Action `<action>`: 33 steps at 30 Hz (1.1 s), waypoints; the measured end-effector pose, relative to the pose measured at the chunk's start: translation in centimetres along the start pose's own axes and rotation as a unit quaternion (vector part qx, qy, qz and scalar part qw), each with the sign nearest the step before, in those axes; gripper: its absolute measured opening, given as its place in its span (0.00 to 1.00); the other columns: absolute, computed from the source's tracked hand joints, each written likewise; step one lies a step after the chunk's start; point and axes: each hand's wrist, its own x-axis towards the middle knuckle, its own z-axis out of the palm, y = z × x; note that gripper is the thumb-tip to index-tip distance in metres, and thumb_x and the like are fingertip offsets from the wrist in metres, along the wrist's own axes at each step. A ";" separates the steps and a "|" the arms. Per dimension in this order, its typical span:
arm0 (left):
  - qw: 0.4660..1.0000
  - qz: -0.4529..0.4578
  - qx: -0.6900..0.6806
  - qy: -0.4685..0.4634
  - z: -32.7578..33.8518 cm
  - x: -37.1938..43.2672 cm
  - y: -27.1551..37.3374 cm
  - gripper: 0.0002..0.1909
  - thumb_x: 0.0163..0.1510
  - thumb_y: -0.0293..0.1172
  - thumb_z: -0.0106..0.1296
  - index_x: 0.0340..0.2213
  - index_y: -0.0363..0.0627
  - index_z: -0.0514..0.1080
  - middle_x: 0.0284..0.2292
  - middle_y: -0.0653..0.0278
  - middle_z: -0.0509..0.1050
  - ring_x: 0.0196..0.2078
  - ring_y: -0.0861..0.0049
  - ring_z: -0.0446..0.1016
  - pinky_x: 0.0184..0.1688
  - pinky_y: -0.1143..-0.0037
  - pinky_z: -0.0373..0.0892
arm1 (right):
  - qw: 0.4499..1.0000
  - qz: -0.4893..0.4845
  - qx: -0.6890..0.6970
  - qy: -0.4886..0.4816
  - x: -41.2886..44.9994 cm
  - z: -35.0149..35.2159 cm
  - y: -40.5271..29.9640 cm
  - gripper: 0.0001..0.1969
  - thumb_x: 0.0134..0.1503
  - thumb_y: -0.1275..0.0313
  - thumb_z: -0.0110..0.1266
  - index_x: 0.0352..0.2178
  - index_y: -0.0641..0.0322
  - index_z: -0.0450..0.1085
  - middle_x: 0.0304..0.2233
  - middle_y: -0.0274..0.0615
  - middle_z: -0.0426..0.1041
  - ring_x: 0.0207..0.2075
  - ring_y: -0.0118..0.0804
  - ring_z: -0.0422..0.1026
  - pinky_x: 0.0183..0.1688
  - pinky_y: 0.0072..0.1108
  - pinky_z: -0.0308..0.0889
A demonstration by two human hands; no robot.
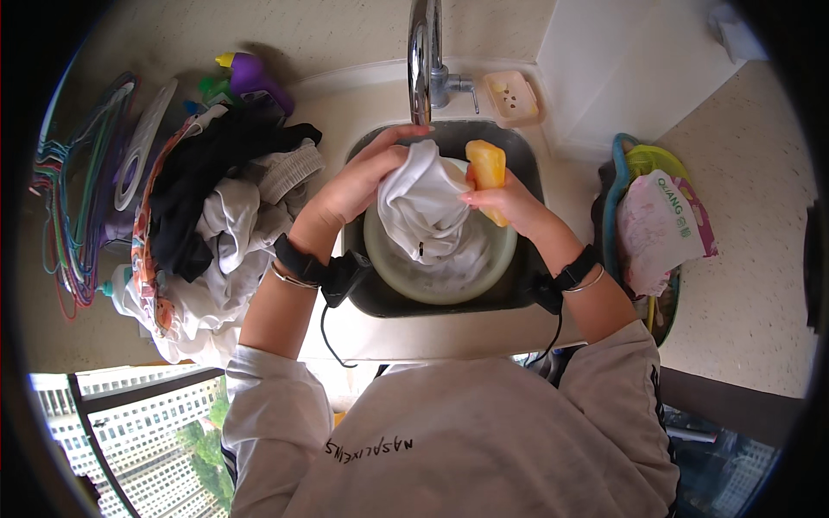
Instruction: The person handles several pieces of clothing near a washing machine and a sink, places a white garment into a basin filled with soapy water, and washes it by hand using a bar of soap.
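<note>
A wet white garment (427,201) bunches over a pale round basin (447,299) that stands inside the sink (528,146). My left hand (375,169) grips the garment's upper left part, just below the faucet spout. In my right hand (504,194) is a yellow bar of soap (487,171), held upright at the garment's right side; my right fingertips touch or nearly touch the fabric. The lower folds of the garment lie in the basin, where the water looks cloudy. A small dark mark shows on the cloth.
A chrome faucet (421,65) rises behind the basin, with a pink soap dish (511,97) at its right. Left on the counter are piled clothes (227,201), hangers (87,194) and a purple bottle (262,84). At right, a basket (618,175) holds plastic packages (660,226).
</note>
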 end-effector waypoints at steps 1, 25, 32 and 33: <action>0.991 -0.030 0.126 0.030 -0.5 -0.3 -0.7 0.29 0.49 0.42 0.48 0.50 0.41 0.59 0.40 0.60 0.67 0.43 0.79 0.66 0.47 0.79 0.61 | 0.998 -0.014 -0.008 0.053 0.3 -0.5 0.1 0.15 0.42 0.79 0.56 0.33 0.59 0.61 0.28 0.32 0.65 0.28 0.24 0.66 0.32 0.18 0.62; 0.900 -0.146 0.397 -0.107 1.3 4.6 -21.5 0.23 0.54 0.33 0.38 0.52 0.45 0.56 0.50 0.55 0.61 0.53 0.63 0.60 0.52 0.68 0.60 | 0.957 0.095 -0.064 0.267 -4.0 -3.9 2.8 0.13 0.44 0.70 0.58 0.25 0.60 0.59 0.21 0.31 0.63 0.18 0.21 0.62 0.22 0.14 0.59; 0.911 -0.100 -0.397 0.059 2.7 2.3 -10.2 0.25 0.60 0.45 0.28 0.51 0.41 0.56 0.48 0.57 0.63 0.52 0.65 0.61 0.53 0.66 0.58 | 0.930 -0.169 -0.099 0.309 -1.9 -0.3 5.6 0.21 0.47 0.64 0.60 0.36 0.66 0.60 0.27 0.36 0.68 0.29 0.25 0.67 0.34 0.16 0.63; 0.886 -0.094 -0.450 0.059 3.4 1.9 -9.2 0.26 0.59 0.47 0.28 0.51 0.41 0.57 0.49 0.57 0.62 0.52 0.64 0.60 0.54 0.66 0.57 | 0.919 -0.224 -0.101 0.310 -1.5 1.2 5.6 0.21 0.47 0.66 0.60 0.38 0.67 0.61 0.29 0.37 0.68 0.31 0.25 0.67 0.36 0.16 0.63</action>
